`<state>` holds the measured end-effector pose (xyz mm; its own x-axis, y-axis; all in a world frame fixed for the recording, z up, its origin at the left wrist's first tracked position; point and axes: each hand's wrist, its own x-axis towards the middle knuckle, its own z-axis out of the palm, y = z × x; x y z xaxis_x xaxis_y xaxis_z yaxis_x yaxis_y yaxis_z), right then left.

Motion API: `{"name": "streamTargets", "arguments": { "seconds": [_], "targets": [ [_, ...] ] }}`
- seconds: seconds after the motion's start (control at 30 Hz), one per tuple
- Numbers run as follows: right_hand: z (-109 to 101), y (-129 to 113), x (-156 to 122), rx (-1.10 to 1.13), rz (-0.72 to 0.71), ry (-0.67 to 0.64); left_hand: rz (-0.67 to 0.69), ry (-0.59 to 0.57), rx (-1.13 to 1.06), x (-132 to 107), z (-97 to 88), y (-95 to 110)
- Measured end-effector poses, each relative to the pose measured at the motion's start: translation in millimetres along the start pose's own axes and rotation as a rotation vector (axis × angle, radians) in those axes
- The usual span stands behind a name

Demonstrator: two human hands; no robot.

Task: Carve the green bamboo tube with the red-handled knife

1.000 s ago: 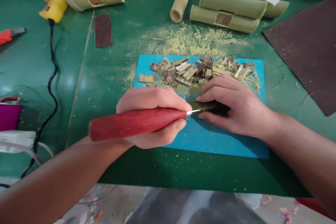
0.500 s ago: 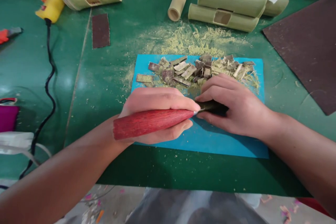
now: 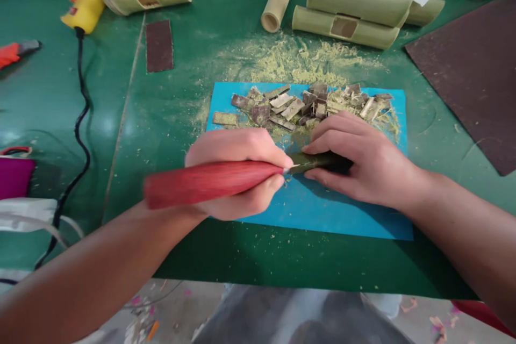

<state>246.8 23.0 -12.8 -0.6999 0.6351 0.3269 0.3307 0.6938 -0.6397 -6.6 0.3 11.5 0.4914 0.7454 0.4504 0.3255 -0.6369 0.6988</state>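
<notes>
My left hand (image 3: pixel 242 172) is closed around a carving knife (image 3: pixel 209 184) with a tapered red wooden handle. Its short metal tip, mostly hidden by my fingertips, meets the left end of a dark green bamboo piece (image 3: pixel 308 161). My right hand (image 3: pixel 358 161) pins that piece against a blue sheet (image 3: pixel 310 209), thumb on the near side and fingers on the far side. The right end of the piece disappears under my palm. Just beyond my hands, cut bamboo chips (image 3: pixel 294 109) and shavings lie heaped on the sheet.
Yellowish sawdust (image 3: pixel 310 62) covers the green table behind the sheet. Bamboo tubes with cut openings (image 3: pixel 344 27) lie at the back. A yellow glue gun (image 3: pixel 86 5) with a black cord stands at left, near a sandpaper strip (image 3: pixel 159 45). A large brown sheet (image 3: pixel 471 75) lies at right.
My left hand and the knife have drawn back left, baring more of the bamboo piece's left end. The handle now reaches further left. My right hand keeps its hold.
</notes>
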Motion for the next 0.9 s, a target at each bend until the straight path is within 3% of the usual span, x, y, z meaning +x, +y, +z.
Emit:
{"name": "streamTargets", "arguments": {
  "seconds": [0.1,0.27,0.47,0.77,0.9],
  "targets": [
    [0.9,0.4,-0.3,-0.001,-0.009,0.006,0.010,0.023,-0.033,1.1,-1.8,0.7],
    [1.4,0.7,-0.4,0.002,-0.018,0.004,0.033,-0.102,-0.051,1.5,-4.2,-0.3],
    [2.3,0.7,-0.5,-0.002,0.006,-0.002,-0.002,-0.150,-0.076,3.6,-3.0,-0.8],
    [2.8,2.6,0.1,0.020,-0.001,0.016,0.035,-0.091,0.141,0.5,4.0,-3.0],
    [3.7,3.2,-0.1,0.023,-0.014,0.034,0.051,0.018,0.035,-0.2,1.7,-1.4]
  ]
}}
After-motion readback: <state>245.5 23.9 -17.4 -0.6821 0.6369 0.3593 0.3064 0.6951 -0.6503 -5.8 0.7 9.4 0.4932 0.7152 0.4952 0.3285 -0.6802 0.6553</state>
